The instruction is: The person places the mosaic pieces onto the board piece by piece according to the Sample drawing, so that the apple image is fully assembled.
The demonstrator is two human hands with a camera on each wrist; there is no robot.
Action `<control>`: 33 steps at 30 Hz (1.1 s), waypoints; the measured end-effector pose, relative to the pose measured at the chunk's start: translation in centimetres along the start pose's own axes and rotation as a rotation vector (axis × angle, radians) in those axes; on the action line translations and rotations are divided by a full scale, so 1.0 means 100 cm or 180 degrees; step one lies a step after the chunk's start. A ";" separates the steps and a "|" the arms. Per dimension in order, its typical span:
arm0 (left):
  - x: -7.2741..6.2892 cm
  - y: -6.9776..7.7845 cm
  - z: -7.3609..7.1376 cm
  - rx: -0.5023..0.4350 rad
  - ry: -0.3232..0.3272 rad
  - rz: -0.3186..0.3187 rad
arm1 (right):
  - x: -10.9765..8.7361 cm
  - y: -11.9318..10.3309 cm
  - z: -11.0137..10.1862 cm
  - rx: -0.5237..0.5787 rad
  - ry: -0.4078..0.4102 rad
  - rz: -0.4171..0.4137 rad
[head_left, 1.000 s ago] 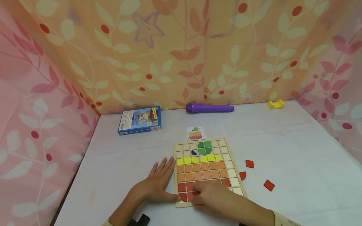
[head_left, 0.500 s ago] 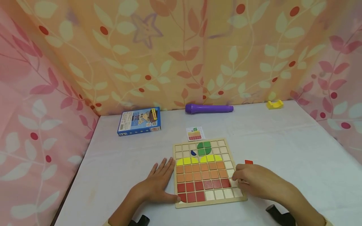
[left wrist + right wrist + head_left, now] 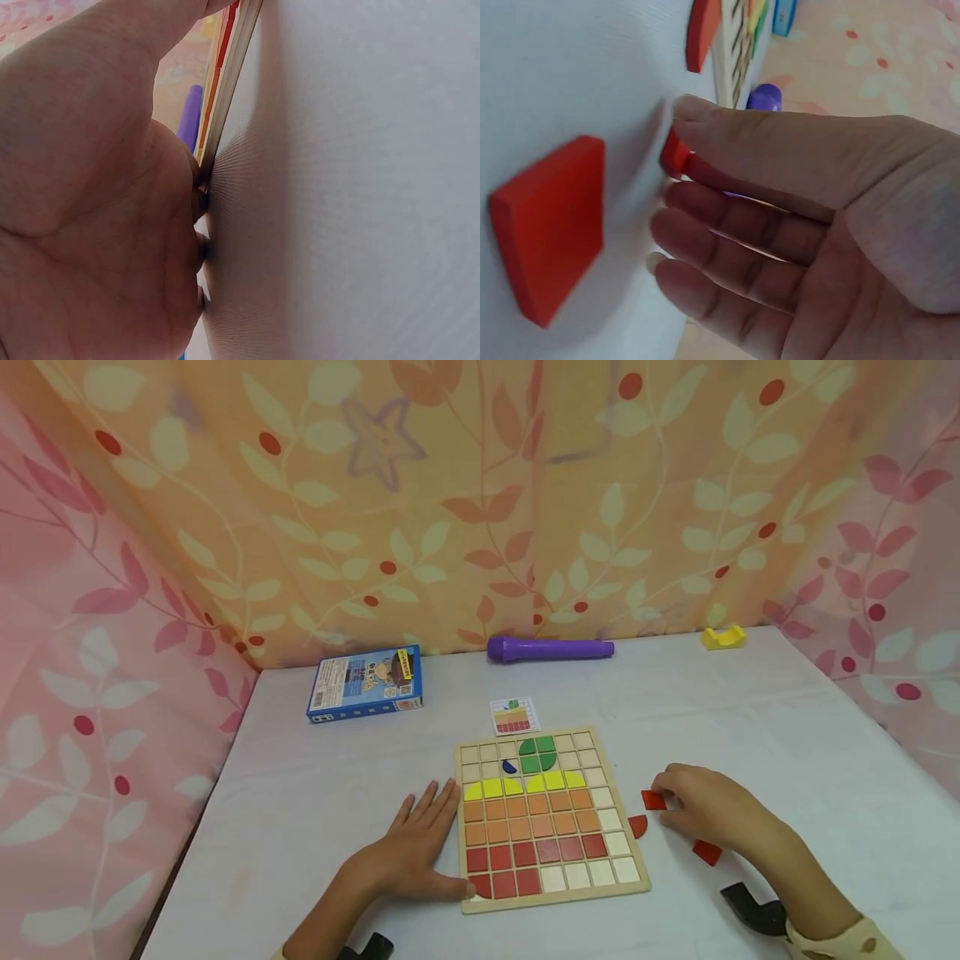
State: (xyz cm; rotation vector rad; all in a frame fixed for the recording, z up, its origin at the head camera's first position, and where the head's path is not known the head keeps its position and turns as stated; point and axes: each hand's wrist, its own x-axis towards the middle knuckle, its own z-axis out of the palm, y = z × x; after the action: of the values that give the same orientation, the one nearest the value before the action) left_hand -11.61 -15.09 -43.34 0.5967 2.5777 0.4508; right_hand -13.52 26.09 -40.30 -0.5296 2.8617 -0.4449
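A wooden grid board (image 3: pixel 630 888) lies on the table, filled in rows with green, yellow, orange and red tiles and one small blue piece. My left hand (image 3: pixel 420 852) lies flat with fingers spread along the board's left edge, its thumb on the lower left corner. To the right of the board my right hand (image 3: pixel 708 806) pinches a red square tile (image 3: pixel 653 800) between thumb and index finger at table level. A second red square tile (image 3: pixel 551 229) lies just nearer, and a red rounded tile (image 3: pixel 637 826) rests against the board's right edge.
Beyond the board lies a small pattern card (image 3: pixel 515 716). At the back are a blue box (image 3: pixel 365 683), a purple microphone-shaped object (image 3: pixel 551 649) and a yellow holder (image 3: pixel 723 637). Patterned cloth (image 3: pixel 480 527) closes off the back and sides.
My right hand has left the lower row of the board, where a third red tile now shows, and moved right to the loose red square tile. My left hand stays put.
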 end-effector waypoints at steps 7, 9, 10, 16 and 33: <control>0.000 0.001 -0.001 0.0046 0.0020 0.0025 | 0.002 0.001 0.003 0.0259 0.0006 0.0021; 0.000 0.002 -0.001 0.0046 0.0020 0.0030 | 0.002 0.005 0.003 0.0420 -0.0056 -0.0039; -0.001 0.002 -0.001 0.0039 0.0016 0.0027 | 0.002 0.006 0.002 0.0505 -0.0090 -0.0076; -0.002 0.001 -0.001 0.0016 0.0020 0.0018 | 0.002 0.010 -0.001 0.0783 -0.0176 -0.0339; -0.002 -0.001 0.000 -0.0025 0.0012 0.0021 | 0.015 -0.099 0.042 0.0606 -0.0295 -0.1442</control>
State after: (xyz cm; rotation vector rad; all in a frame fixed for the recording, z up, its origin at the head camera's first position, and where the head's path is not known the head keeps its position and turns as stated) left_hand -11.48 -15.27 -43.29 0.6025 2.5772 0.4644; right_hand -10.78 15.65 -41.17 -1.1313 2.5622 -0.7314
